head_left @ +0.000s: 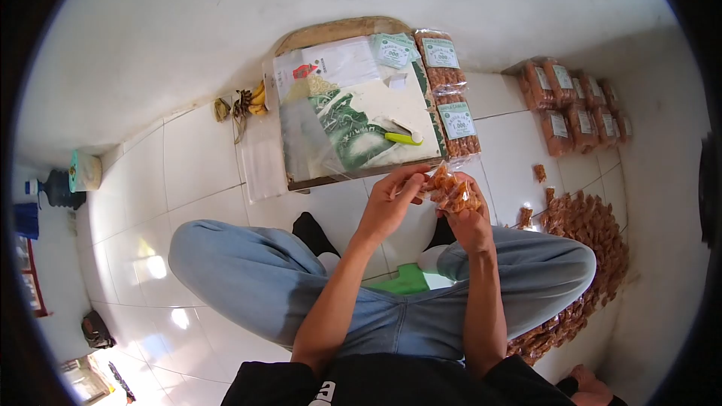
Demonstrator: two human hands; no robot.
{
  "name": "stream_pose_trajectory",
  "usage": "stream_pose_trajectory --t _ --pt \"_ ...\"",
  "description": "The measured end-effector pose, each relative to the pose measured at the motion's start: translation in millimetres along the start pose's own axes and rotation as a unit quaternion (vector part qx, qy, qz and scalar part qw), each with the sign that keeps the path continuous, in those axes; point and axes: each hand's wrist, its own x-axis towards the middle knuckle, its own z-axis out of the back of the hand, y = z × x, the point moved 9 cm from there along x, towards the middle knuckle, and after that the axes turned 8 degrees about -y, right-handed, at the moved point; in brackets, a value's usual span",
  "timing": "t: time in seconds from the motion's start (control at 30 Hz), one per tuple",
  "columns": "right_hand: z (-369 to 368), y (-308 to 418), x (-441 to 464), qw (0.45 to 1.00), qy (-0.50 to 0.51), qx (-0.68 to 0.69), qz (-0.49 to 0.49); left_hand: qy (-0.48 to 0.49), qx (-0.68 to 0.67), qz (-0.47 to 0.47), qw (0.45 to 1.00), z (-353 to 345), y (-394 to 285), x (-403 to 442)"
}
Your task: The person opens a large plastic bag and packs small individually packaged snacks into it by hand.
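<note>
Seated on white tile (203, 158), legs folded, knees wide, in jeans (241, 271) & dark socks (314, 234). Holding small bag (455, 194) just R of frame ctr, near lower R corner of table (338, 32). Made of clear film, w/ orange-brown pcs inside.

Clamped on bag w/ R hand (471, 222), fingers curled round its R side & lower edge. At bag's L end w/ L hand (392, 195): thumb & forefinger close together; can't tell if pinched on film.

On table, upper ctr: noted green/white print (353, 131) as cover, white sheet (342, 62) w/ red mark toward upper L, labels (395, 50) at top R, small white box (398, 81) below those, lime-handled tool (404, 137) at lower R. Along table's R edge, saw 2 labelled packs (442, 74), end to end, marked "1.000". Along L edge, clear film (262, 169), partly off table. Just L of that, bananas (258, 99).

Upper R, on floor: counted 2 rows of labelled bundles (558, 122). R, beside knee: big heap (590, 248) of small filled bags, w/ a few strays (525, 216) near its upper L. Between feet, below ctr: green cloth (404, 280). Far L: tub (89, 173) & blue jug (62, 192), side by side.
</note>
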Motion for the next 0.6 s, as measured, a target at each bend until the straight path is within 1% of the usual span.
stream_pose_trajectory --t 0.07,0.13,0.17,0.23,0.27,0.33,0.37,0.43,0.47,0.5,0.53,0.57,0.6 --pt "-1 -2 -2 1.000 0.018 0.023 -0.010 0.019 0.029 -0.016 0.999 -11 -8 -3" --pt "-3 -1 -3 0.999 0.035 0.038 -0.010 0.019 0.107 -0.080 0.991 -18 -17 -5" --pt "-1 -1 -4 0.999 0.033 0.042 -0.009 0.021 0.111 -0.078 0.990 -20 -19 -7" --pt "-5 1 -6 0.996 0.058 0.066 -0.016 -0.029 0.198 -0.160 0.967 -24 -46 -14" --pt "-5 4 -7 0.996 0.054 0.071 -0.015 -0.025 0.202 -0.158 0.966 -27 -47 -14" --pt "-13 7 -10 0.992 0.073 0.094 -0.028 -0.081 0.206 -0.177 0.959 -21 -53 -16" --pt "-12 7 -10 0.992 0.071 0.098 -0.027 -0.078 0.210 -0.176 0.959 -21 -56 -15" --pt "-12 10 -11 0.987 0.081 0.136 -0.017 -0.126 0.104 -0.073 0.984 -6 -49 -6" --pt "-12 11 -12 0.987 0.078 0.139 -0.017 -0.161 0.118 -0.081 0.976 4 -46 -2" --pt "-7 12 -11 0.986 0.045 0.157 -0.016 -0.160 0.121 -0.081 0.976 8 -40 1" --pt "-2 11 -9 0.984 0.012 0.175 -0.015 -0.172 0.119 -0.053 0.976 15 -30 4" --pt "1 11 -7 0.983 0.011 0.180 -0.015 -0.185 0.119 -0.024 0.975 22 -20 6" --pt "15 10 -1 0.990 -0.051 0.128 -0.011 -0.189 0.175 0.001 0.966 25 -12 5"
